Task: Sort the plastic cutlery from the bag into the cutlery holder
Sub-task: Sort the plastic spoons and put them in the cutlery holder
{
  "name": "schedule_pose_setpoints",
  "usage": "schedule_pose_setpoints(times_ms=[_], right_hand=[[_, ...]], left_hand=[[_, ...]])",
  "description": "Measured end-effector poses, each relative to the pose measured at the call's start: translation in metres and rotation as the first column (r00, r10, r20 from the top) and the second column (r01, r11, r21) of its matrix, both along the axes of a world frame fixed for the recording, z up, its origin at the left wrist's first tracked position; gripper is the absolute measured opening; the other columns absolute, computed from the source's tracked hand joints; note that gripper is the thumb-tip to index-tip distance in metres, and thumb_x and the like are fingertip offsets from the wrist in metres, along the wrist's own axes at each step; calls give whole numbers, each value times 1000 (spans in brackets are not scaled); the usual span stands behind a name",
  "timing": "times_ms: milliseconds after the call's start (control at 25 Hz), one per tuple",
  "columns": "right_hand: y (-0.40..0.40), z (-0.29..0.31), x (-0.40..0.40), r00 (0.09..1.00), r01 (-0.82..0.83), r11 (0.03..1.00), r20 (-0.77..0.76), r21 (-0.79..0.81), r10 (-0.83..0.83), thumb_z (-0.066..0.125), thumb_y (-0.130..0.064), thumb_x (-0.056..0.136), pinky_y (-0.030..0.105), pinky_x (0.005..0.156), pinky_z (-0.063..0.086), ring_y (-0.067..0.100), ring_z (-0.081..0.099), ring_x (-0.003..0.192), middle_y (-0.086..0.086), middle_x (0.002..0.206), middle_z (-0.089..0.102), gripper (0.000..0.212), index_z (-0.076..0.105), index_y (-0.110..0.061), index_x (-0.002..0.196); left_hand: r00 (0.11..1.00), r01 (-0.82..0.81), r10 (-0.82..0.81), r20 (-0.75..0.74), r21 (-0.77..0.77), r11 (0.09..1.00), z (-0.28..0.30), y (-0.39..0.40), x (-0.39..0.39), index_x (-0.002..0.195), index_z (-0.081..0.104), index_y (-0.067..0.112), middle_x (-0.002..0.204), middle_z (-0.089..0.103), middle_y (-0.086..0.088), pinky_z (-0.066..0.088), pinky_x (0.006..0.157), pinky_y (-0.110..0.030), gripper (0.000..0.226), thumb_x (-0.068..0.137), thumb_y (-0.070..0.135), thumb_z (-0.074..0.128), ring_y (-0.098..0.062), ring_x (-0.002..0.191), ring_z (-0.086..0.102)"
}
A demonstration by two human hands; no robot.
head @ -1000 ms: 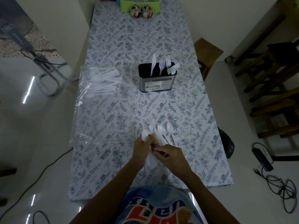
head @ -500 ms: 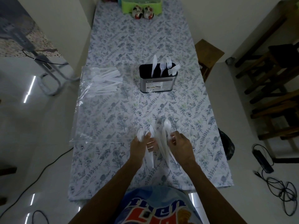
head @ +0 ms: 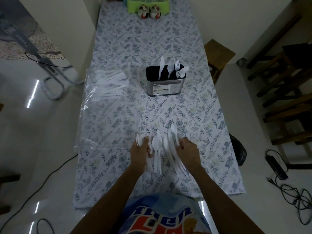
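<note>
Floral tablecloth [head: 118, 48] covers a long table, white walls on both sides. Left hand [head: 141, 152] grips a few white plastic spoons [head: 139, 141], fingers curled round them. Right hand [head: 188, 152] rests on a loose fan of spoons [head: 169, 146] lying on the cloth; whether its fingers pinch any cannot be told. Further out, the cutlery holder [head: 164, 86] stands upright, holding a knife, spoons and forks. Clear bag [head: 91, 105] of remaining cutlery lies at the table's left edge.
</note>
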State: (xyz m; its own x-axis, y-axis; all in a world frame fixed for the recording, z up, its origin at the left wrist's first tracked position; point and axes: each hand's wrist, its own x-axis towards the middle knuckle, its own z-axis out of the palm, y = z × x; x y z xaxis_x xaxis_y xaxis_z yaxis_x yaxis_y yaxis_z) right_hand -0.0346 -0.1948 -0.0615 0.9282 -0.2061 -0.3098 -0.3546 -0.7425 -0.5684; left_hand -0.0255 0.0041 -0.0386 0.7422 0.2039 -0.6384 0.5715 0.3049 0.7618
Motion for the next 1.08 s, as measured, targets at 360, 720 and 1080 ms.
schedule_pose_setpoints(times_ms=[360, 720, 1080], right_hand=[[50, 36, -35, 957, -274, 888, 197, 370, 213, 68, -18, 95, 13, 64, 54, -1, 66, 65, -9, 83, 72, 12, 75, -15, 104], [65, 8, -40, 986, -152, 988, -66, -12, 150, 62, -19, 96, 27, 65, 54, 19, 67, 82, 5, 92, 69, 9, 59, -11, 100], [75, 11, -39, 989, -97, 995, -110, -14, 95, 68, -48, 89, 23, 63, 45, 14, 60, 77, 0, 89, 61, 39, 54, -14, 103]], left_hand=[[993, 40, -26, 112, -122, 992, -1, 4, -9, 112, 67, -4, 96, 75, -24, 62, 77, -40, 31, 99, 24, 65, -31, 87, 75], [999, -48, 46, 25, 90, 995, 0, 33, -19, 90, 63, 7, 68, 61, -7, 48, 47, -28, 14, 93, 19, 71, -16, 55, 54], [996, 38, -44, 82, 71, 997, 7, 33, -28, 86, 63, 8, 68, 60, -10, 51, 49, -29, 21, 93, 25, 72, -17, 56, 58]])
